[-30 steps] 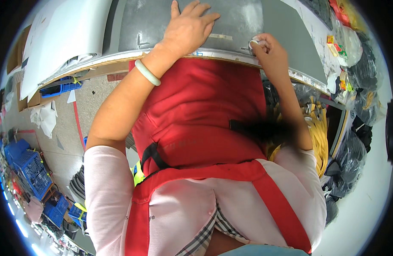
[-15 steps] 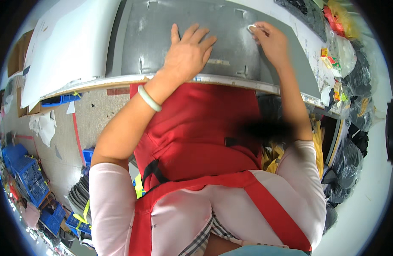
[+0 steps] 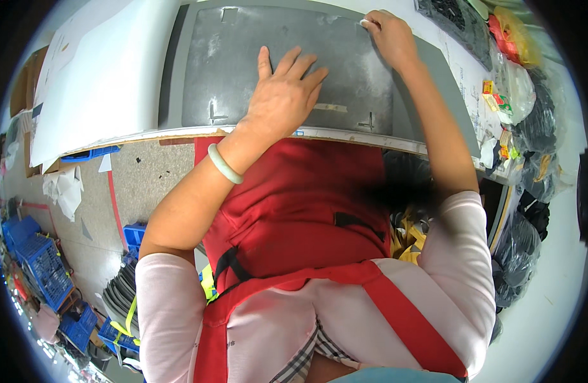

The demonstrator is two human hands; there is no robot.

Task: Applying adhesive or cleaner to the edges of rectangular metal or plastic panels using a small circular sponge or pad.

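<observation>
Across the workshop table (image 3: 396,143), a dark panel (image 3: 345,70) lies on a grey sheet (image 3: 446,90) by the near edge. Splayed flat on it, the left hand (image 3: 284,96) grips nothing; the right hand (image 3: 391,38) pinches a white piece (image 3: 364,23), perhaps chalk. Edge-marking seems underway, calling for steady left pressure. Since earlier, the right hand has climbed to the panel's far right corner.

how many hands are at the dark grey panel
2: the left hand lies spread on the dark grey panel; the right hand pinches a small white piece near the panel's far right corner.
</observation>
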